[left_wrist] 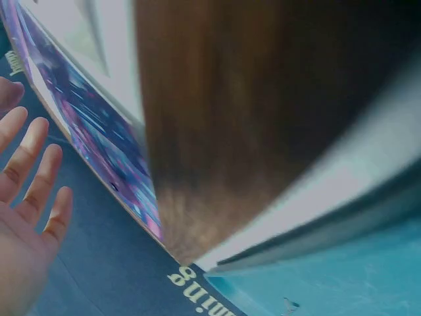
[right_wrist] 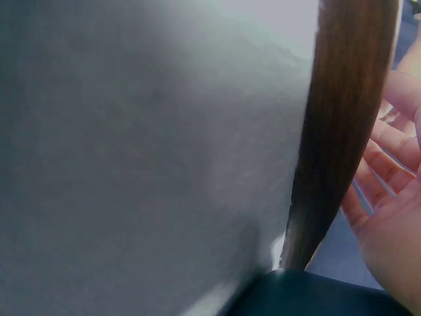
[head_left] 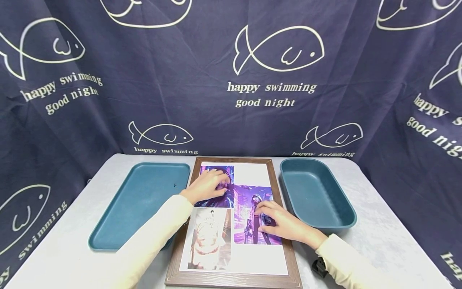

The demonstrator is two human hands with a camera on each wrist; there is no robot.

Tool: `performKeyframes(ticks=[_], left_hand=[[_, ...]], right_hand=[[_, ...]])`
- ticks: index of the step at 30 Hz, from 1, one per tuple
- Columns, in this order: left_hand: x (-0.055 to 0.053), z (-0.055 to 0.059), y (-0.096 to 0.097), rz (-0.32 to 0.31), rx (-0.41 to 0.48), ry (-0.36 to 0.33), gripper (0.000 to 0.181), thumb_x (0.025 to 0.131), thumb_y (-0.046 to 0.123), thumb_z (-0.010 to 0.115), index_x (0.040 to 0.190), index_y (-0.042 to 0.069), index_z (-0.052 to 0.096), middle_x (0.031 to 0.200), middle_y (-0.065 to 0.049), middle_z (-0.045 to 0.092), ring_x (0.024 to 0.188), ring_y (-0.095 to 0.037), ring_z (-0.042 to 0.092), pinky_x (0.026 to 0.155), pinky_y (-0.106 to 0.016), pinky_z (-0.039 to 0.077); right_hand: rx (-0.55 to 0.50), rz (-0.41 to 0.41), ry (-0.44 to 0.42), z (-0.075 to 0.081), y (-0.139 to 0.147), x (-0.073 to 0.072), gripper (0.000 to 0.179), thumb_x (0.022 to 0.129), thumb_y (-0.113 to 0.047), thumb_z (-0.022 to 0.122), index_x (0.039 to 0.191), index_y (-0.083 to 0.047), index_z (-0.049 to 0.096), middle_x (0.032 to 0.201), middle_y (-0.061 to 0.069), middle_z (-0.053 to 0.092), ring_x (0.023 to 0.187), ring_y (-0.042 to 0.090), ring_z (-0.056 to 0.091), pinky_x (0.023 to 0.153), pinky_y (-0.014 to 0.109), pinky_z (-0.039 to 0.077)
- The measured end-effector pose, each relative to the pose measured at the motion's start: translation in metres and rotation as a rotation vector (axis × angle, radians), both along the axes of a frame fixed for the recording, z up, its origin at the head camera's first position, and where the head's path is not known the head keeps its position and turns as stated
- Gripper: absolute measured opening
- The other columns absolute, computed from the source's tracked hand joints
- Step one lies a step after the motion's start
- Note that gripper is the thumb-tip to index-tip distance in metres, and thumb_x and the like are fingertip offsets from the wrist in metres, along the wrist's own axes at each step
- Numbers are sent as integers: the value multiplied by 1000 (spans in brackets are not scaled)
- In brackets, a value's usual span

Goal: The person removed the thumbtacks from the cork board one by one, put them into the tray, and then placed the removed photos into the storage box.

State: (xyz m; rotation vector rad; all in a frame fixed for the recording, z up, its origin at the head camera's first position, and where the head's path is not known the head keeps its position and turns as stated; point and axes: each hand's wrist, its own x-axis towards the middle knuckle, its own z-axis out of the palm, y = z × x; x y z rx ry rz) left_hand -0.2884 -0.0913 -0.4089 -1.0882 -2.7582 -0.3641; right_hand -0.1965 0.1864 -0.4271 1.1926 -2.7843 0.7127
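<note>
A brown wooden frame (head_left: 233, 279) lies on the table with a white backing (head_left: 252, 173) inside it. Three printed pictures are on the backing. My left hand (head_left: 210, 184) rests over the dark blue and purple picture (head_left: 226, 200) at the upper left, its fingers loosely bent and hiding part of it. On the purple picture of a hooded figure (head_left: 242, 216), at the right, my right hand (head_left: 279, 220) lies with relaxed, spread fingers. Below the left hand sits a pale brown-and-white picture (head_left: 209, 245), washed out by glare. Both wrist views show loosely extended fingers (left_wrist: 46, 174) close over the frame.
To the left of the frame stands a shallow teal tray (head_left: 144, 204) with a small dark mark on it. A deeper teal bin (head_left: 312, 196) is close on the right. Behind the white table (head_left: 375, 224) hangs a navy curtain (head_left: 202, 80) with fish drawings and lettering.
</note>
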Motion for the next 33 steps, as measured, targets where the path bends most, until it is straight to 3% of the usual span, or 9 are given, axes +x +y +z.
performKeyframes(ticks=[16,33], left_hand=[[1,5,29,16,-91,-28,28,84,32,63,109,21,58,104,4,61,96,-17,53,87,-39,41],[-2,2,45,45,-176,-67,36,84,37,63,116,21,56,115,0,58,107,-21,52,91,-42,43]], right_hand=[[1,1,-10,1,1,-1,32,80,-25,68,108,-11,61,118,3,53,116,21,46,96,41,41],[8,2,-5,1,1,0,32,80,-25,68,108,-11,61,118,2,53,115,20,46,95,41,41]])
